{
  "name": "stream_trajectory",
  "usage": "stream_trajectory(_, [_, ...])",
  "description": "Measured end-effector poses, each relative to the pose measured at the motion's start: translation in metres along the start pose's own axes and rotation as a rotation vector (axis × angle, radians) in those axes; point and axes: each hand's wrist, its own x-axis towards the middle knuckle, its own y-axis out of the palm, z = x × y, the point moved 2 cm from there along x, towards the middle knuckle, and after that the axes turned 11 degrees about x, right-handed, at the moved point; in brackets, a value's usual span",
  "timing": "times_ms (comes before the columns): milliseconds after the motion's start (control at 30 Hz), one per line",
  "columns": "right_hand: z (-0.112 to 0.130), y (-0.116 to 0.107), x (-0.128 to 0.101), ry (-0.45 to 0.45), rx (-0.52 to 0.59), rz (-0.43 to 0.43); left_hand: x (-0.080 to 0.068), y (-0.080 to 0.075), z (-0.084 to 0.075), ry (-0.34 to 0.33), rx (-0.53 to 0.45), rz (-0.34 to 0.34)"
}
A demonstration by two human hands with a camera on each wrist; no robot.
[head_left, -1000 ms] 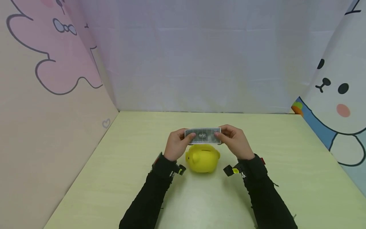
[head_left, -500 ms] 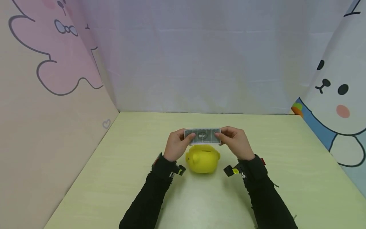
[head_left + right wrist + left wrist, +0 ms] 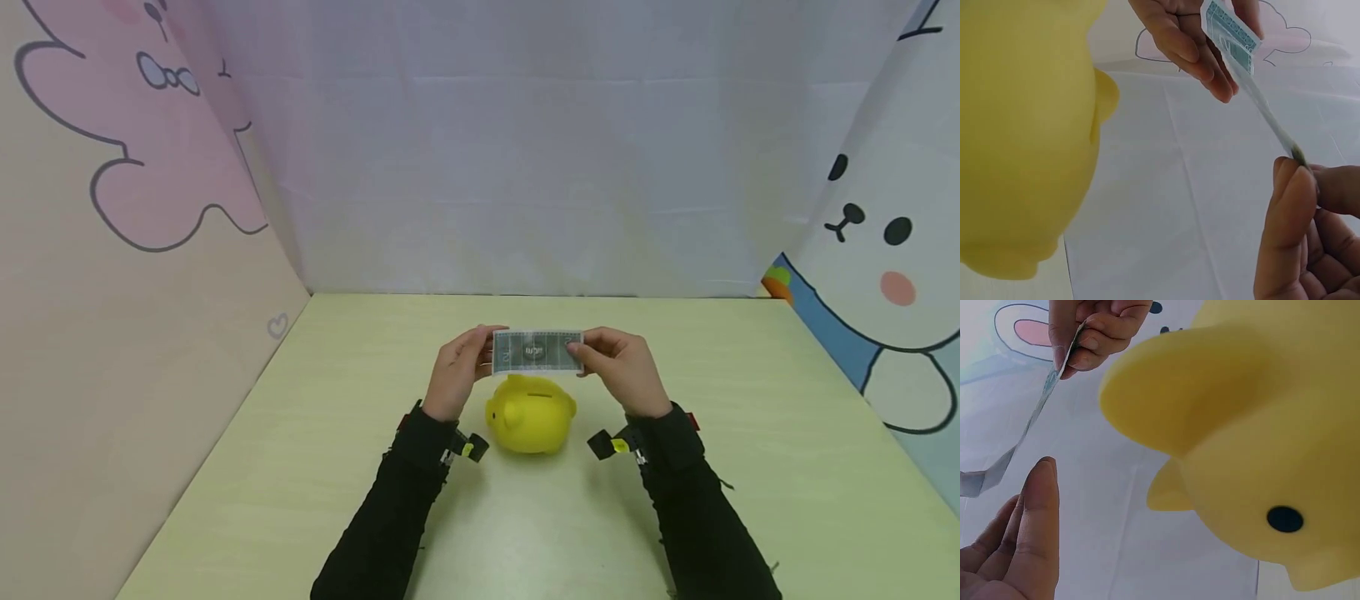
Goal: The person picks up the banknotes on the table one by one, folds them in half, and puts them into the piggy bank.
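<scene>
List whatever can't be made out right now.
Head: fine print on the bill, too small.
Head: some fingertips of the right hand, hidden behind the bill.
Left wrist: one end of the bill, cut off by the left edge.
Right wrist: the piggy bank, partly cut off by the top and left edges.

The print on the banknote (image 3: 532,352) cannot be read.

- My head view looks forward and down from farthest back, table (image 3: 540,542) in its lower half.
- My left-wrist view, close up, faces my right hand (image 3: 1100,328), upper left.
- My right-wrist view, also close, faces my left hand (image 3: 1179,40), top centre; both share the piggy bank (image 3: 1254,419).
</scene>
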Motion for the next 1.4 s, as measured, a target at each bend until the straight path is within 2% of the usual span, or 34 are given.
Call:
stream_trajectory(100, [0.001, 0.0, 0.0, 0.006, 0.01, -0.003, 0.001, 0.0, 0.0, -0.035, -0.056, -0.004])
stream_trajectory(267, [0.001, 0.001, 0.001, 0.011, 0.017, -0.007, 0.001, 0.001, 0.0, -0.06, -0.048, 0.012])
stream_trajectory(433, [0.001, 0.002, 0.001, 0.005, 0.017, -0.004, 0.0, 0.004, 0.0, -0.023, -0.014, 0.072])
stream_trajectory(567, [0.002, 0.004, 0.002, 0.013, 0.027, -0.003, 0.0, 0.008, 0.001, 0.004, -0.026, 0.144])
stream_trajectory(833, [0.003, 0.008, 0.001, 0.021, 0.053, 0.003, -0.002, 0.015, -0.002, -0.018, -0.043, 0.227])
stream_trajectory(1033, [0.004, 0.01, 0.0, 0.023, 0.058, 0.02, -0.003, 0.018, -0.001, -0.015, -0.08, 0.245])
stream_trajectory(1400, [0.003, 0.015, -0.001, 0.024, 0.069, 0.039, -0.001, 0.023, 0.005, 0.008, -0.049, 0.245])
